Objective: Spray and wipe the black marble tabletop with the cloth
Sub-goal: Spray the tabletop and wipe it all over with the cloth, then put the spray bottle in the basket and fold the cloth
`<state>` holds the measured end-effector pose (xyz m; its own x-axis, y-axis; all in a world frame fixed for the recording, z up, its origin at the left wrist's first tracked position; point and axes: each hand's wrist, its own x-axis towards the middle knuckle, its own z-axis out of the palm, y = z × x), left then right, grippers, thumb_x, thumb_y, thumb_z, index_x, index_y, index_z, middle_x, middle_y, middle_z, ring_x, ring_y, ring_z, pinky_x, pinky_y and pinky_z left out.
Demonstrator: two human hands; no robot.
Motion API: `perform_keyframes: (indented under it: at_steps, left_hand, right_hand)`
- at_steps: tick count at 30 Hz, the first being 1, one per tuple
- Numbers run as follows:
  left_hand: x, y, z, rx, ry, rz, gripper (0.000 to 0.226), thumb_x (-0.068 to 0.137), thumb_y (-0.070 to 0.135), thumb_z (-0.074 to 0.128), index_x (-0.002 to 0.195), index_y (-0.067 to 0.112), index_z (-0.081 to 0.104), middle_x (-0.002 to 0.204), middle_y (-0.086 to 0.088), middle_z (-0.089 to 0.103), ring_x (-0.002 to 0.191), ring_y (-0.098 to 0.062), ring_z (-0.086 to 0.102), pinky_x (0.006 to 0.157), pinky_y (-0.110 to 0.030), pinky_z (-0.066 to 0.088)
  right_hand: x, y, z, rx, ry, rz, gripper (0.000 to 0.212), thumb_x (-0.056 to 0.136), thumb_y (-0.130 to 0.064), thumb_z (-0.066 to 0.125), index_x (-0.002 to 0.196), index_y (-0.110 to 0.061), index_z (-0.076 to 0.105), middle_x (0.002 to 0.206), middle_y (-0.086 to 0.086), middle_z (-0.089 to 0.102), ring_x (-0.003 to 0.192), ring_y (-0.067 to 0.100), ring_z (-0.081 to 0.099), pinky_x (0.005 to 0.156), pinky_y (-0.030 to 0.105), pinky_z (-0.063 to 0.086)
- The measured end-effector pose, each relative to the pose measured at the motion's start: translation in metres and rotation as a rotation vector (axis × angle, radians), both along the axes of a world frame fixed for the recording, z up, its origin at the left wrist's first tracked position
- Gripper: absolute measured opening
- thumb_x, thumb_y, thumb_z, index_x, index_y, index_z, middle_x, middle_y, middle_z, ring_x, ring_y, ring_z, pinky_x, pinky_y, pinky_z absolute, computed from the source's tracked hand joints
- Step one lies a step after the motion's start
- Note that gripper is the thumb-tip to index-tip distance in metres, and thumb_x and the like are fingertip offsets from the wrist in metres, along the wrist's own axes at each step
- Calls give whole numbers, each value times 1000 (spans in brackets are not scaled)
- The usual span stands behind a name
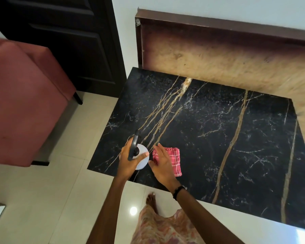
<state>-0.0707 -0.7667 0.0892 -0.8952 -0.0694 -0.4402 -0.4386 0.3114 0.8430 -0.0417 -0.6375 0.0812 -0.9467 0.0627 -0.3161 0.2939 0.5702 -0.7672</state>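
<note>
Head view: left hand (130, 161) wrapped around spray bottle (139, 155) over table (218, 138) corner; right hand (163, 164) flat, fingers spread, resting on pink cloth (174, 159) just right of bottle. Risks: nozzle aimed past the near edge, wetting floor; folded cloth bunching, smearing streaks

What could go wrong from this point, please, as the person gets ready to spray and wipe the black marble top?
1. The spray bottle in the left hand sits close to the tabletop's near corner; a loose grip could drop it on the tiled floor.
2. The red cloth lies beside the nozzle, under the right hand, so spray may soak cloth rather than marble.
3. Overspray could wet the floor near the bare foot.
</note>
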Motion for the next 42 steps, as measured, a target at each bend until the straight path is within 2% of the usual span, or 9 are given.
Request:
perform_keyframes:
  at_steps: [4,11,16,21,24,29,33,38,42]
  left_hand:
    - [14,-18,-9,-74,86,-72,85,73,17,79,144,13,32,149,-13,38,135,-33,38,108,-52,38]
    - [36,-26,-19,96,35,22,78,75,16,77,142,22,38,140,-7,51,125,-28,51,93,-35,50]
    - [35,-22,-18,102,23,56,73,79,15,73,142,20,38,141,-10,50,127,-32,50,99,-48,48]
    - [33,-18,1,197,94,43,74,80,10,71,143,21,35,139,-4,49,122,-21,51,96,-41,51]
    - [29,-5,25,377,62,21,61,84,20,67,136,36,38,133,5,50,111,-12,56,78,-22,57]
    - [25,43,56,580,-121,14,48,84,36,61,129,25,50,129,-6,59,114,-25,59,86,-40,55]
    - [38,107,69,651,-241,-37,46,79,37,68,120,17,58,122,-11,63,109,-28,63,73,-37,60]
    - [66,200,82,732,-365,-50,54,63,37,77,109,14,61,118,-14,63,106,-32,61,67,-42,59]
    - [95,273,92,763,-391,-93,54,59,39,79,104,14,63,115,-13,64,102,-32,63,64,-42,60]
  right_hand:
    - [-14,-1,16,-152,16,66,57,88,-8,63,141,-13,41,152,4,35,140,20,31,110,24,25]
    - [-23,-32,26,-185,59,131,32,80,-18,72,111,-13,66,110,7,69,102,24,62,87,33,52]
    - [-20,-40,21,-61,109,53,28,82,-25,71,107,-14,68,105,6,72,93,22,65,64,3,36]
    - [-22,-26,45,-120,169,48,26,82,-18,72,106,-9,68,105,10,71,94,23,65,82,30,55]
    - [-25,2,66,-127,228,45,28,80,-20,73,106,-12,68,104,7,72,91,17,62,79,27,51]
    - [-10,74,103,-153,274,29,30,79,-21,76,107,-13,68,103,2,72,93,8,62,72,8,44]
    - [18,143,127,-173,275,-18,34,80,-24,75,112,-13,67,109,3,71,104,13,63,87,28,52]
    - [65,232,153,-107,291,-44,35,81,-26,74,114,-19,67,115,0,70,104,12,61,82,21,49]
    - [105,299,167,-62,297,-111,41,80,-28,74,119,-17,65,118,2,68,107,16,62,92,33,52]
